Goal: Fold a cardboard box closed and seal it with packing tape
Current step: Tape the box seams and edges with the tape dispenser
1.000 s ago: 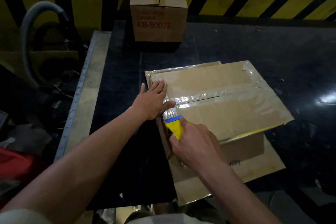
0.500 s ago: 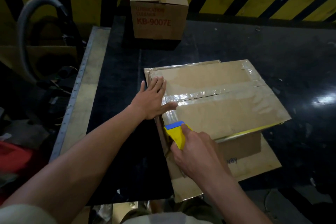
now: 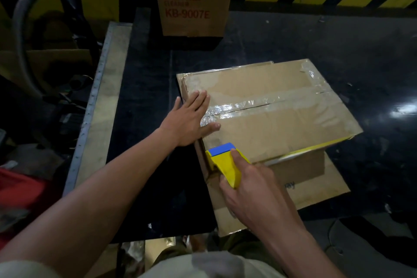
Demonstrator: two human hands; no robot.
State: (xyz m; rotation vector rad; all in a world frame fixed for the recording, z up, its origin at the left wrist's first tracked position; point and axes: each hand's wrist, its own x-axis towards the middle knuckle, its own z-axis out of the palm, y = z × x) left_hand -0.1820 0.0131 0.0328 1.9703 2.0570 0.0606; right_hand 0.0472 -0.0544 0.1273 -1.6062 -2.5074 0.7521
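A dark, glossy black bench (image 3: pixel 293 40) carries two things. A flat sheet of brown cardboard (image 3: pixel 320 187) lies at its near edge, and a closed brown cardboard carton printed in red (image 3: pixel 191 7) stands at the far edge.

Tape roll hidden under right hand (image 3: pixel 252 189); far box (image 3: pixel 194 0) top cropped.

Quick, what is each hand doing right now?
Left hand: open, flat on the cardboard box by the taped seam.
Right hand: closed around the yellow tape dispenser.
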